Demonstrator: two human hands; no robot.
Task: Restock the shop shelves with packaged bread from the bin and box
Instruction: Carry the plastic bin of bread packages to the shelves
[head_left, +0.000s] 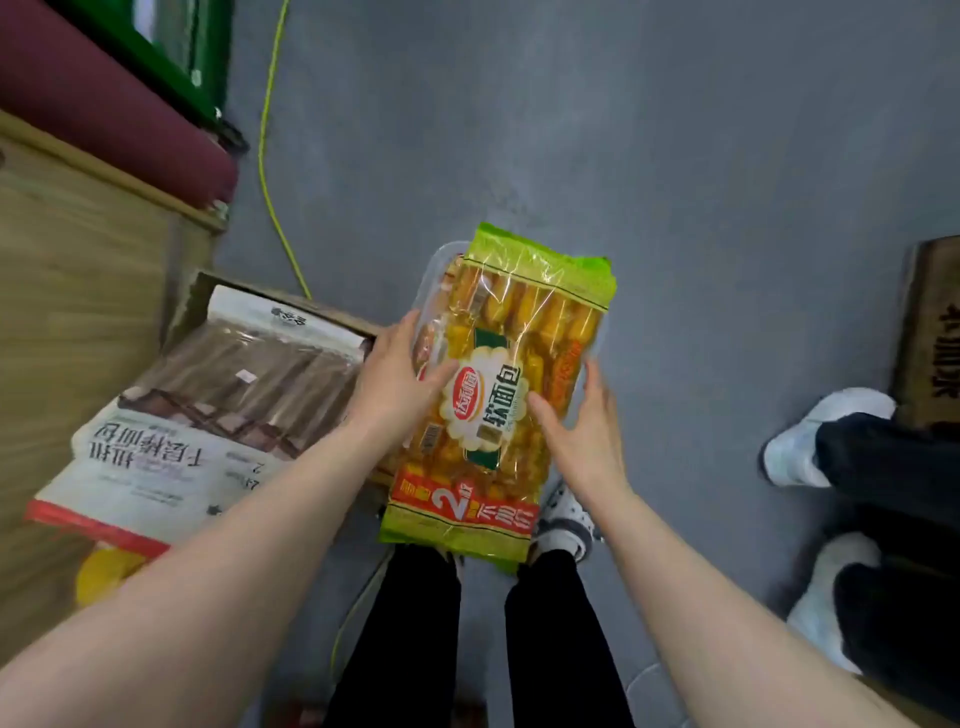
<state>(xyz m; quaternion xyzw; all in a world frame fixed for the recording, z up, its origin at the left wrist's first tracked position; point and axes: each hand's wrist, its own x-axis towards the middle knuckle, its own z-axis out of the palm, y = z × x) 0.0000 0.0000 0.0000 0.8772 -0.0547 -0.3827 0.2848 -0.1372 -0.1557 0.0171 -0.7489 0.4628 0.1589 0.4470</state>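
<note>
You are holding a pack (498, 384) of bread in front of you, above the grey floor (675, 182) and over your own legs. Its green and yellow film is showing a scalloped white label with a red oval logo and the big characters 软面包. A red band near your end is carrying a large white "2"; the rest there is too blurred to read. Rows of golden bread are showing through the film. A clear tray (434, 291) is lying right under it.

Your left hand (400, 379) is gripping the left edge, thumb across the front, fingers hidden behind. Your right hand (582, 431) is clasping the right edge, fingers pressed together, thumb spread onto the label.

On your left, a white bag (208, 415) of brown bread sticks is lying in a box (291, 306), its print upside down.
</note>
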